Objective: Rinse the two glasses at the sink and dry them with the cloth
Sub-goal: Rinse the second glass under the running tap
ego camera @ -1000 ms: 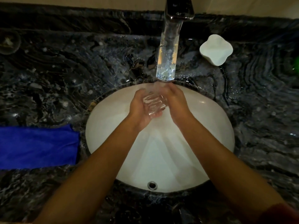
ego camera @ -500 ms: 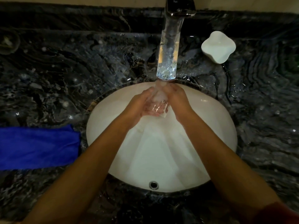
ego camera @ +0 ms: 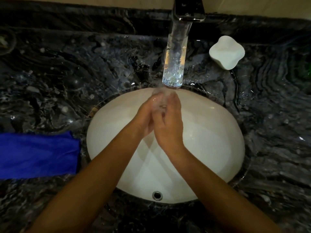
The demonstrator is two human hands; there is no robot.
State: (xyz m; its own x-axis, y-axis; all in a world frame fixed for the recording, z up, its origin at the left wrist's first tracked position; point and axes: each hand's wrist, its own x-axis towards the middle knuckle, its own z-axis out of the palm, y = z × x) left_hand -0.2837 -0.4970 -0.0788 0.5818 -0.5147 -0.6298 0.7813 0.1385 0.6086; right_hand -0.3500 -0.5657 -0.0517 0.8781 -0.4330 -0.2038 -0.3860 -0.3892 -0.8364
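Note:
A small clear glass (ego camera: 161, 98) is held over the white sink basin (ego camera: 223, 135), right under the wide stream of water (ego camera: 175, 64) that falls from the dark tap (ego camera: 188, 9). My left hand (ego camera: 145, 118) and my right hand (ego camera: 170, 126) are pressed close together, with their fingers curled round the glass. Only its upper part shows between my fingertips, blurred by running water. A folded blue cloth (ego camera: 37, 155) lies on the counter left of the basin. I see no second glass clearly.
The counter (ego camera: 272, 115) is dark veined marble, wet around the basin. A white four-lobed dish (ego camera: 226, 52) sits at the back right near the tap. A dim round object (ego camera: 5, 42) lies at the far back left. The overflow hole (ego camera: 157, 195) is at the basin's near edge.
My hands have closed in on each other and lifted the glass nearer the stream. The glass, plainly seen between my palms a second ago, is now mostly covered.

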